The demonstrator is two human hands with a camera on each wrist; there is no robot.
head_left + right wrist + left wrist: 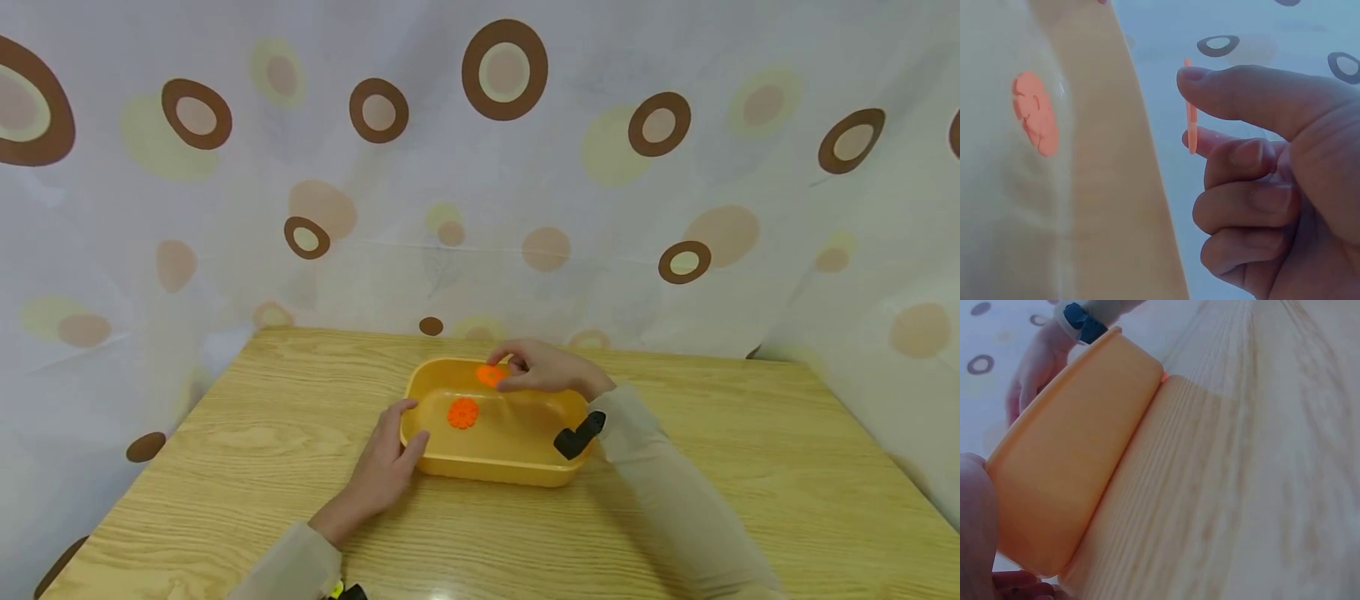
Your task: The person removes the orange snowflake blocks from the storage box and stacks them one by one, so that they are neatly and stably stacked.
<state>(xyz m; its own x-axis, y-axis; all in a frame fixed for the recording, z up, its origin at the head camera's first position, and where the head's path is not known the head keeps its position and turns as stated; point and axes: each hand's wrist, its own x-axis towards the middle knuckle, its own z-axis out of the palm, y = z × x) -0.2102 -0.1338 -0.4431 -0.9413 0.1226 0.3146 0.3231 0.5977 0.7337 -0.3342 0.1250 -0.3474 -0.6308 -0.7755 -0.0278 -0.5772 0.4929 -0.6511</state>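
A yellow-orange plastic basin [495, 471] stands on the wooden table. My left hand [386, 458] holds its left end, thumb over the near rim and fingers along the outer side; the left wrist view shows the basin's outer wall [1085, 437] close up. Between thumb and index finger, my right hand [543, 367] pinches a thin orange flower-shaped disc [491, 375] above the far side of the basin. The right wrist view shows that disc [1191, 119] edge-on, the other fingers curled. Another orange flower-shaped disc [462, 412] lies flat on the basin floor.
The wooden table [277, 417] extends to both sides of the basin. Behind it hangs a white cloth [420, 192] patterned with brown and beige rings. A black wrist device [580, 435] sits at the right cuff, over the basin's right end.
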